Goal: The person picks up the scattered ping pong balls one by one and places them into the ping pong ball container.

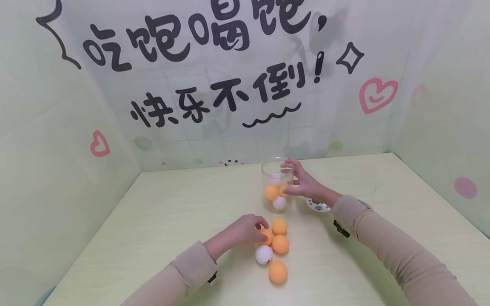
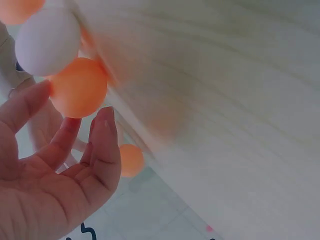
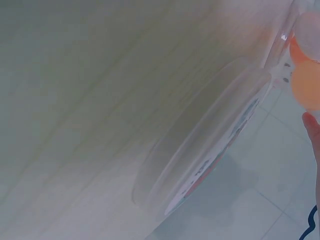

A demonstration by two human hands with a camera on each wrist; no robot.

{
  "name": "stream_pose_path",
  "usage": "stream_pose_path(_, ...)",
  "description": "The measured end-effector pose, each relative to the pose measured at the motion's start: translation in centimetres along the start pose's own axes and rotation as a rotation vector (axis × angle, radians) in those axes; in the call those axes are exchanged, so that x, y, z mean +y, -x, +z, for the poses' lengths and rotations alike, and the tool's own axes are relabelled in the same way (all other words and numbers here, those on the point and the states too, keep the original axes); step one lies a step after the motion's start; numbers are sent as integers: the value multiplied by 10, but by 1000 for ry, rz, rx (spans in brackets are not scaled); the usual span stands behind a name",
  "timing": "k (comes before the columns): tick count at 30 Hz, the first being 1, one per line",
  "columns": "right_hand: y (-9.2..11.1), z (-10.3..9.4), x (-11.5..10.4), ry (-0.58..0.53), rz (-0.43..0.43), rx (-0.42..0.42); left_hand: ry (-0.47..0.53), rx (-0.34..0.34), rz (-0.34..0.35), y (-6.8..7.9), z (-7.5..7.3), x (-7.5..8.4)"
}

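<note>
My left hand [image 1: 245, 230] pinches an orange ping-pong ball [image 2: 79, 89] between thumb and fingers, low at the table. Against that ball lie a white ping-pong ball [image 1: 264, 255] and another orange ball [image 1: 280, 244]. My right hand [image 1: 306, 182] grips the right side of a clear jar [image 1: 268, 172], thumb in front and fingers around its far side. The jar stands upright with several orange and white balls inside, among them a white ball [image 1: 279, 202] at the bottom. In the right wrist view only a fingertip of that hand shows, beside an orange ball [image 3: 306, 85] seen through the jar.
A round lid [image 1: 318, 205] with a printed label lies on the table [image 1: 183, 212] under my right wrist. Two further orange balls sit at the back [image 1: 279, 226] and front [image 1: 277, 272] of the loose group. A printed wall [image 1: 214, 140] rises behind the table.
</note>
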State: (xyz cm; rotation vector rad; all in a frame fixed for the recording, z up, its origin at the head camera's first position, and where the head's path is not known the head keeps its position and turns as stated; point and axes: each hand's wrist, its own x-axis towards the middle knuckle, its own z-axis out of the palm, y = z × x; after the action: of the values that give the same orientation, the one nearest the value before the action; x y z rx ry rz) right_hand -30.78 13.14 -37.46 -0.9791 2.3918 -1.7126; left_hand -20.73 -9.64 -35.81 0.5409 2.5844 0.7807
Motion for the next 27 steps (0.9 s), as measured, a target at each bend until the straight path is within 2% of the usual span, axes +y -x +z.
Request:
stream_pose_path(11, 1, -2, 1, -12, -3, 11, 78, -15, -48, -5, 5, -6)
stream_pose_path(22, 1, -1, 1, -21, -2, 4, 105, 22, -37, -5, -1, -11)
stream_pose_path(27, 0, -1, 1, -23, -6, 5, 112, 55, -9, -7, -5, -11)
